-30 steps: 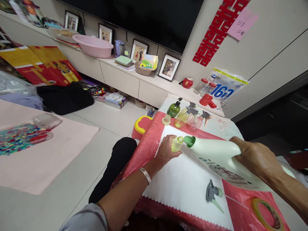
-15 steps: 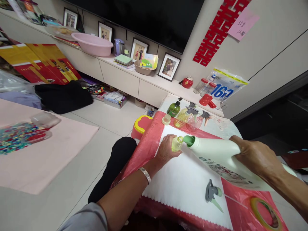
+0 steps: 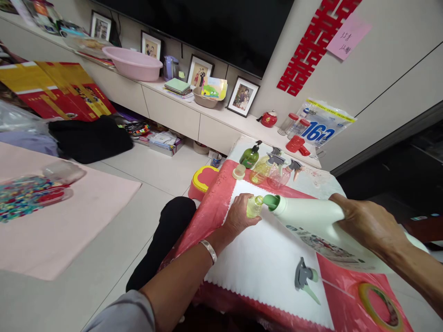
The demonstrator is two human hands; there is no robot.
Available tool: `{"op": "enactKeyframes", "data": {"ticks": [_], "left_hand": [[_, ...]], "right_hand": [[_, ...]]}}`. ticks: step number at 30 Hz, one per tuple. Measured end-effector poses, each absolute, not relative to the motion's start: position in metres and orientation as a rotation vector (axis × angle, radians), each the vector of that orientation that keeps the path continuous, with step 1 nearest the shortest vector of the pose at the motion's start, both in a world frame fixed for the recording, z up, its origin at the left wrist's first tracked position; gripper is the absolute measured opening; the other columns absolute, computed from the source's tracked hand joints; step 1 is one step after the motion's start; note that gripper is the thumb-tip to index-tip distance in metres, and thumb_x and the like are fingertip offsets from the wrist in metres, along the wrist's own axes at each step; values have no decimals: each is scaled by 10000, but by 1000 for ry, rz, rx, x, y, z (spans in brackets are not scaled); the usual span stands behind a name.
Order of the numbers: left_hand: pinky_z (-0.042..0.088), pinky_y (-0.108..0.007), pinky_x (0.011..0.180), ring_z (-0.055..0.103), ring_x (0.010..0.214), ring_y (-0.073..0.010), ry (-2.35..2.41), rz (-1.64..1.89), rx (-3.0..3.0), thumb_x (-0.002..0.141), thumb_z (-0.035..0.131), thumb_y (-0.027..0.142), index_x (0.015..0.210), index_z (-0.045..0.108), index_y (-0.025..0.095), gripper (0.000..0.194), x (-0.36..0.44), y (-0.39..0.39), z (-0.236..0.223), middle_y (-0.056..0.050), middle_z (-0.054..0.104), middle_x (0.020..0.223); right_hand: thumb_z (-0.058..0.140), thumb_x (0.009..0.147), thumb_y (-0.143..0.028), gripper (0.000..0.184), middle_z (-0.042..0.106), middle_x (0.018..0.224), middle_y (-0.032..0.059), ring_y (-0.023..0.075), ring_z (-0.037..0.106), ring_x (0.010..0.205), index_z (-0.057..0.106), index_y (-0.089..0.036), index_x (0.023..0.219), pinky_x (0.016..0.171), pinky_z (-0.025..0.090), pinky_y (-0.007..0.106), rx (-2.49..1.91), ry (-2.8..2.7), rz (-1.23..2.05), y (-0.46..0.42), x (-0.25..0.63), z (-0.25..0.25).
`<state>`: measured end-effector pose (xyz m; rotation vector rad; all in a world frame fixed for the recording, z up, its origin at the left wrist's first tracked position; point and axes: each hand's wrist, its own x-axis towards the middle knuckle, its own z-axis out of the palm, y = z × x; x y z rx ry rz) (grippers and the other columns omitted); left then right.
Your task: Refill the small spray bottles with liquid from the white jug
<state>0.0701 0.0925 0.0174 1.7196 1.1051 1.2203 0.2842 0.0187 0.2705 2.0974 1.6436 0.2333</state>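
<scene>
My left hand (image 3: 238, 213) is wrapped round a small yellow-green see-through bottle (image 3: 254, 207), its open neck tilted to the right. Gripped at its handle by my right hand (image 3: 372, 226), a large pale green jug (image 3: 311, 213) lies tipped on its side in the air. The jug's green spout (image 3: 271, 201) is right at the bottle's mouth; whether liquid is flowing I cannot make out. On the white mat (image 3: 266, 263) below lies a grey and green spray trigger head (image 3: 305, 279) with its thin tube pointing right.
Behind the mat stand a green pump bottle (image 3: 249, 156), a pale cap (image 3: 239, 172), a yellow spray bottle (image 3: 262, 170) and a pink spray bottle (image 3: 279, 175). A tape roll (image 3: 380, 306) lies at the front right. A red and yellow stool (image 3: 203, 180) is beside the table.
Almost nothing differs. Both hands, the bottle and the tipped jug hold the same position; the view has shifted very slightly.
</scene>
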Motion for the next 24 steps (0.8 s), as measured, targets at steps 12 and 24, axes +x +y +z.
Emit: {"op": "enactKeyframes", "data": {"ticks": [12,24], "left_hand": [[496,-514,1011,599,1113,-328,1088,1233,1741,559,852,194,1198,525,245,719,70,93,17,-78,610,1172],[503,-537,1011,605,1110,-336,1089,1215,1744,559,845,201,1192,523,238,711,69,93,21,-84,613,1170]], "right_hand": [[511,882,-269,114,631,855,-9,221,591,800,513,-300,992,648,328,299,2076,1526,136,19,275,277],[507,886,-263,101,628,855,-6,215,587,789,496,-289,983,644,318,297,2048,1518,152,19,273,281]]}}
